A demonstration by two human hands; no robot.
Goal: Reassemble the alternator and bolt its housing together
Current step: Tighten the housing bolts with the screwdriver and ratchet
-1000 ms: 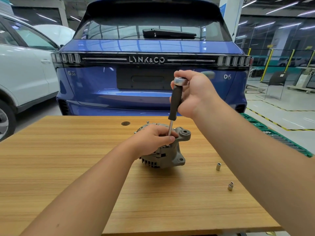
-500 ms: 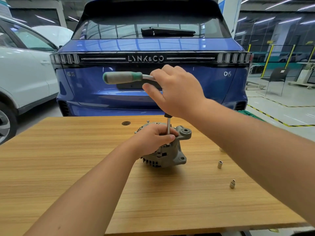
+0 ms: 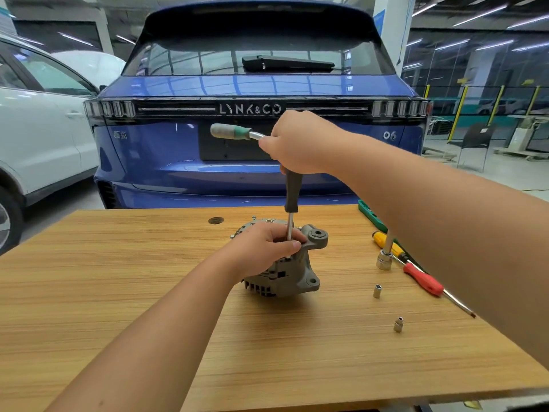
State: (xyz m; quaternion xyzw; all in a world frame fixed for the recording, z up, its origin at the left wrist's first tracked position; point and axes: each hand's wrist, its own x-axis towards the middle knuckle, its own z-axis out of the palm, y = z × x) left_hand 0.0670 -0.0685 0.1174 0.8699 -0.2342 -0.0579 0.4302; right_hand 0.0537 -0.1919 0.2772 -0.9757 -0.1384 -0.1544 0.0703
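The right hand (image 3: 300, 144) was closed over the head of a ratchet wrench (image 3: 234, 132), its grey and green handle sticking out level to that hand's left. Straight below the fist hung a black-handled extension (image 3: 292, 188), its thin steel shaft running down into the alternator (image 3: 285, 272). The left hand (image 3: 267, 248) lay curled over the top of the housing, directly under the right hand, with thumb and fingers pinching the shaft near its lower end. The bolt itself was hidden behind those fingers, so how far it had seated could not be told.

To do this step well, the shaft probably needed to stay plumb over the bolt, the lower hand steadying both tip and housing while the upper hand swung the handle in short arcs. Pressing down lightly would likely keep the socket from riding off the bolt head; leaning sideways risked cross-threading or tipping the alternator on the wooden table (image 3: 118, 292).

Further out, to the right of the left hand, lay a loose socket on a bar (image 3: 384, 260), a yellow screwdriver (image 3: 383, 242) and a red screwdriver (image 3: 423, 282), with two small sockets (image 3: 377, 291) (image 3: 398, 324) nearer the person. Well beyond both hands stood a blue car (image 3: 252, 84).
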